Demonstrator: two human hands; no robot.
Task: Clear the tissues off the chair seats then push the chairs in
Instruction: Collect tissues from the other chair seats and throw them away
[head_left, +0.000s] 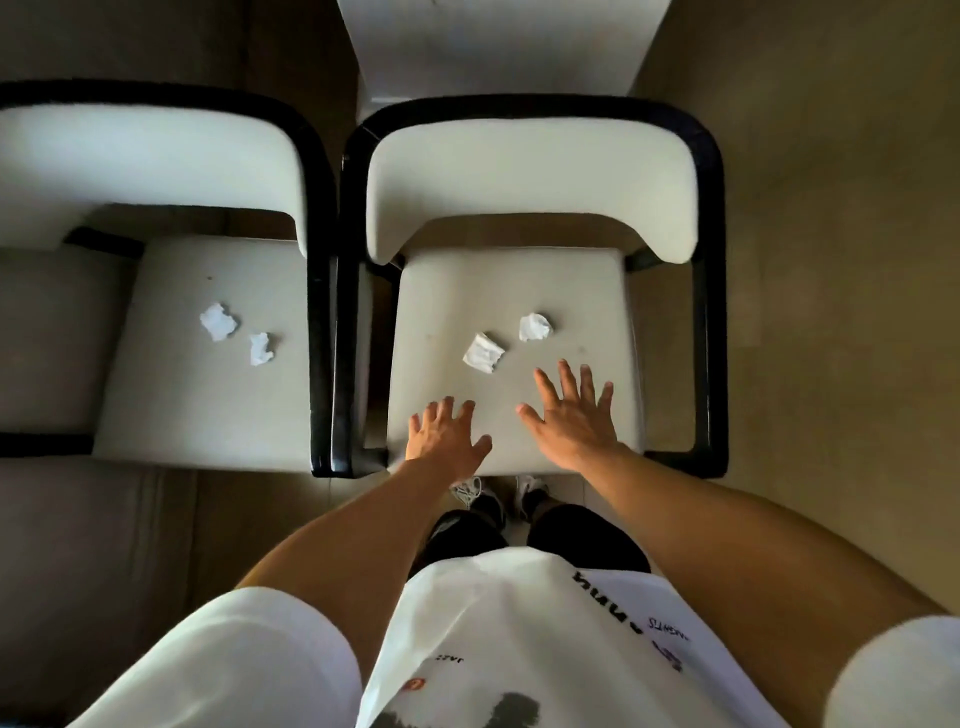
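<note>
Both hands, left hand (447, 434) and right hand (574, 415), hover fingers-spread over the right chair (571, 291)'s smooth front edge, near two crumpled tissues (484, 353).

— What sort of place is this?

— A dining corner in a home, by the look of it. Two matching chairs stand side by side, the left chair (202, 353) and the right chair (514, 312), each with a cream padded seat, a curved cream backrest and a glossy black frame.

— And beyond them?

— A pale slab, seemingly a table (498, 47), sits just past the right chair's backrest.

— Anything else domestic?

— The tan floor (831, 208) is plain and smooth, and crumpled tissues (483, 353) lie on both seats. The person wears a printed white T-shirt (519, 649), dark shorts and trainers: casual clothes, no uniform.
</note>
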